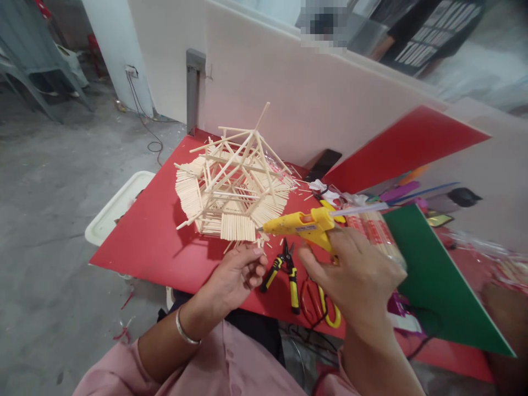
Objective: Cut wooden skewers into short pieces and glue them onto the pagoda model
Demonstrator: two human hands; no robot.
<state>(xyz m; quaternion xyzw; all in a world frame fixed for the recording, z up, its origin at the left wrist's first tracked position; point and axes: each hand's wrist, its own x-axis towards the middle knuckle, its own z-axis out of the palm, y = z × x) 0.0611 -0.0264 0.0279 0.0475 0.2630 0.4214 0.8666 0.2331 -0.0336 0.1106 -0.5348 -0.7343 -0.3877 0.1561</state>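
Stick model (237,165), on red bench (144,242), twelve o'clock of left hand (235,275): probably light, stiff, fragile; best held by its base. Left fingers curl narrowly; whether they pinch anything is unclear. Right hand (358,275): fingers wrap yellow glue gun (305,224). Pale partition (289,99), one o'clock; grey floor (45,264), nine.

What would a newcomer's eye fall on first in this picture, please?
Most likely the pale stick structure, an open frame rising to a peak on the red tabletop. Next, probably, the bright yellow glue gun in the right hand, its nozzle near the structure's front edge. The left hand is just below that edge.
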